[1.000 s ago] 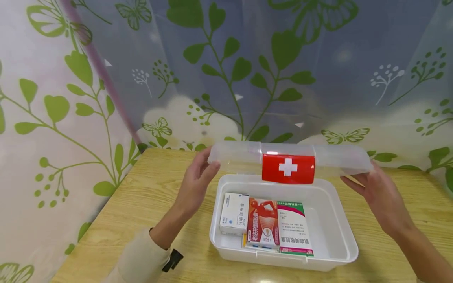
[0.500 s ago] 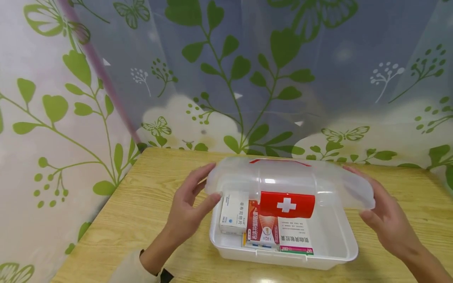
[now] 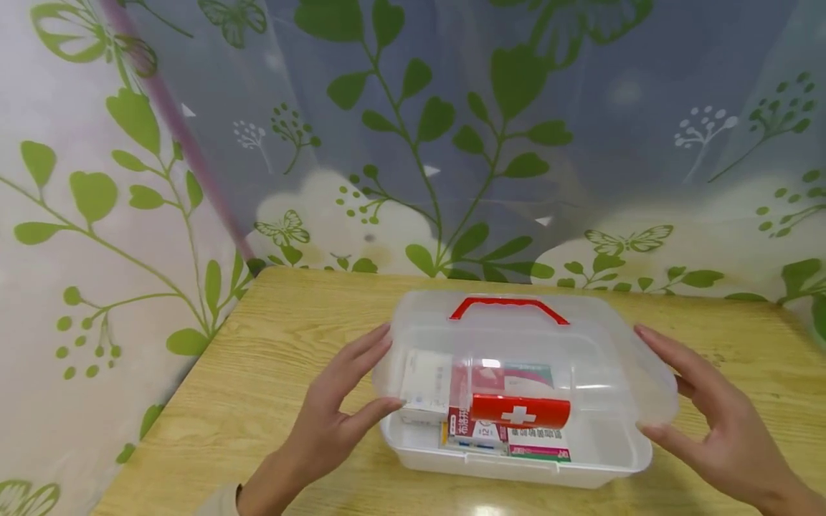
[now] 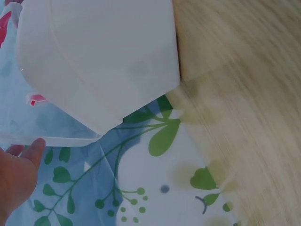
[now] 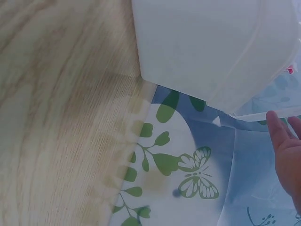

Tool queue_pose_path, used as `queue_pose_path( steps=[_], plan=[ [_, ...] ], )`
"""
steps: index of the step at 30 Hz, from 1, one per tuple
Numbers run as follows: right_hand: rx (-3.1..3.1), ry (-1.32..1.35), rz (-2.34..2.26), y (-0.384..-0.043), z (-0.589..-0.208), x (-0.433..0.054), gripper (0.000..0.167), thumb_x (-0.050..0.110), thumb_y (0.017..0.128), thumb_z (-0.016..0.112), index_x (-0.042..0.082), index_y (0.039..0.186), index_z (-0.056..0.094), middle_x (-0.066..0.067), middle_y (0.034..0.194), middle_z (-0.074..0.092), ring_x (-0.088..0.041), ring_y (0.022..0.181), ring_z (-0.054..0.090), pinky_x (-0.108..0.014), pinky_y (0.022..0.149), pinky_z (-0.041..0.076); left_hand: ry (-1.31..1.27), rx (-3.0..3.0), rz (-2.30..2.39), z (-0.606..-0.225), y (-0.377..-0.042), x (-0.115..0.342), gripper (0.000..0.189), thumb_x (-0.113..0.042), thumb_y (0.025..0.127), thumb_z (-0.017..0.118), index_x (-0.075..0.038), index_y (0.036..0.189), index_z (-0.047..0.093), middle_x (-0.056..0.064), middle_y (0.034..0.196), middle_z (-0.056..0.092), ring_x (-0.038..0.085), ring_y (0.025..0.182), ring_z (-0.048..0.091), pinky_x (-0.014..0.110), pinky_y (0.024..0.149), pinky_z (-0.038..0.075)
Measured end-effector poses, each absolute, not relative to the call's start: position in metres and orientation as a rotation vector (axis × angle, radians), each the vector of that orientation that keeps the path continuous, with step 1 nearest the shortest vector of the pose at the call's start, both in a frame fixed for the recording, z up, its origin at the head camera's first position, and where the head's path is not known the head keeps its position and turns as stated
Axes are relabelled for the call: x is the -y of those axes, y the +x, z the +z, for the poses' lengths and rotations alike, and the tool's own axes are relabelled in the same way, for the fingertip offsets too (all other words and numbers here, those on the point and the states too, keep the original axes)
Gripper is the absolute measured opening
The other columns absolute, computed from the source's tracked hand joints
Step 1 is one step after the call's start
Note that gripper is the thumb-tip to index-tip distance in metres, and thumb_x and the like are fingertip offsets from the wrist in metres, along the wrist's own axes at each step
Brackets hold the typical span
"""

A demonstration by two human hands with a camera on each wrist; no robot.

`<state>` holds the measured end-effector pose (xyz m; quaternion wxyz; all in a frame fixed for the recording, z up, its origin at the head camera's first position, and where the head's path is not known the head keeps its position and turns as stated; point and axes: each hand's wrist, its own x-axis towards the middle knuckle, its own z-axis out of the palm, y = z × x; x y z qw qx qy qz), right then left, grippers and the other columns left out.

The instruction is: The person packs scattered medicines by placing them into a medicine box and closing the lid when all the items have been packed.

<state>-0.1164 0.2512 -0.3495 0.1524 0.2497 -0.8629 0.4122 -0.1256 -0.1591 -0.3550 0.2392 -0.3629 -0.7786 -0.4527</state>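
A translucent lid [image 3: 606,337] with a red handle [image 3: 510,302] hangs tilted over a white plastic first-aid box [image 3: 477,467]. On the lid's front is a red latch [image 3: 488,409] with a white cross, above the box's front rim. My left hand [image 3: 332,405] grips the lid's left end between thumb and fingers; my right hand [image 3: 716,423] holds its right end the same way. Inside the box lie a white medicine box [image 3: 422,414], a red one [image 3: 459,421] and a white-and-green one [image 3: 539,454], partly seen through the lid. Both wrist views show fingers at the lid's edge.
The box stands on a wood-grain table [image 3: 297,322]. Behind it and at the left hang cloths with green leaves and butterflies, the back cloth [image 3: 464,215] meeting the table's far edge.
The lid has swung down and toward me, from upright behind the box to over it, both hands moving with it. The red handle has come into view on top. The medicine boxes have not moved.
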Motion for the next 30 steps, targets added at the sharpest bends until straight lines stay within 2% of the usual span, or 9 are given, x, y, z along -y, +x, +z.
queue_pose_path(
  steps=[4,8,11,13,15,17,19,25,30],
  plan=[
    [2.465,0.756,1.063,-0.112,-0.352,-0.251,0.102,-0.010,0.056,0.086,0.001,0.145,0.038,-0.013,0.147,0.038,-0.006,0.128,0.039,-0.006,0.091,0.037,-1.020,2.110,-1.148,-0.359,-0.121,0.161,0.057,-0.034,0.092,0.061,-0.001,0.137,0.049,0.018,0.141,0.045,0.029,0.126,0.047,0.027,0.100,0.041],
    [2.447,0.788,0.978,-0.109,-0.357,-0.253,0.103,0.004,0.052,0.092,0.000,0.142,0.042,-0.014,0.146,0.039,-0.008,0.133,0.035,-0.006,0.093,0.033,-1.046,2.084,-1.105,-0.365,-0.118,0.161,0.057,-0.033,0.092,0.062,0.002,0.136,0.049,0.021,0.140,0.045,0.029,0.126,0.047,0.026,0.101,0.040],
    [2.398,0.833,0.927,-0.109,-0.360,-0.253,0.093,0.028,0.062,0.090,-0.003,0.138,0.046,-0.016,0.145,0.041,-0.011,0.134,0.034,-0.008,0.097,0.031,-1.049,2.066,-1.084,-0.370,-0.117,0.161,0.056,-0.033,0.092,0.062,0.003,0.134,0.050,0.022,0.139,0.045,0.029,0.126,0.047,0.026,0.101,0.039],
    [2.328,0.883,0.905,-0.109,-0.361,-0.252,0.086,0.045,0.072,0.081,-0.006,0.134,0.050,-0.019,0.142,0.043,-0.013,0.134,0.035,-0.009,0.099,0.031,-1.044,2.060,-1.076,-0.373,-0.116,0.160,0.056,-0.033,0.092,0.062,0.003,0.134,0.051,0.023,0.139,0.045,0.029,0.127,0.046,0.026,0.101,0.039],
    [2.237,0.945,0.883,-0.109,-0.361,-0.248,0.080,0.053,0.080,0.069,-0.008,0.128,0.053,-0.023,0.137,0.046,-0.016,0.133,0.038,-0.010,0.099,0.032,-1.046,2.049,-1.063,-0.375,-0.115,0.160,0.056,-0.033,0.092,0.062,0.003,0.133,0.052,0.023,0.138,0.045,0.029,0.126,0.046,0.026,0.102,0.038],
    [2.169,0.993,0.851,-0.109,-0.361,-0.245,0.074,0.054,0.085,0.063,-0.008,0.124,0.057,-0.025,0.134,0.049,-0.020,0.132,0.039,-0.011,0.099,0.033,-1.053,2.036,-1.051,-0.376,-0.114,0.159,0.055,-0.032,0.092,0.062,0.004,0.132,0.052,0.024,0.138,0.046,0.029,0.126,0.046,0.025,0.102,0.038],
    [2.088,1.056,0.836,-0.110,-0.360,-0.242,0.067,0.049,0.087,0.063,-0.010,0.119,0.060,-0.029,0.129,0.050,-0.025,0.130,0.041,-0.013,0.099,0.035,-1.063,2.025,-1.033,-0.377,-0.112,0.158,0.054,-0.031,0.093,0.062,0.004,0.131,0.053,0.025,0.137,0.046,0.030,0.126,0.046,0.025,0.103,0.037],
    [2.056,1.100,0.824,-0.108,-0.361,-0.241,0.063,0.046,0.090,0.061,-0.010,0.119,0.060,-0.031,0.129,0.049,-0.027,0.131,0.040,-0.015,0.100,0.034,-1.085,1.938,-0.855,-0.369,-0.110,0.146,0.049,-0.033,0.093,0.063,0.004,0.124,0.058,0.027,0.132,0.049,0.038,0.123,0.046,0.033,0.107,0.033],
    [2.047,1.095,0.827,-0.107,-0.363,-0.241,0.063,0.045,0.090,0.061,-0.010,0.119,0.060,-0.031,0.129,0.049,-0.026,0.131,0.041,-0.014,0.100,0.035,-1.134,1.825,-0.518,-0.358,-0.111,0.126,0.034,-0.030,0.094,0.058,-0.004,0.115,0.065,0.024,0.125,0.057,0.041,0.115,0.053,0.043,0.100,0.041]
  ],
)
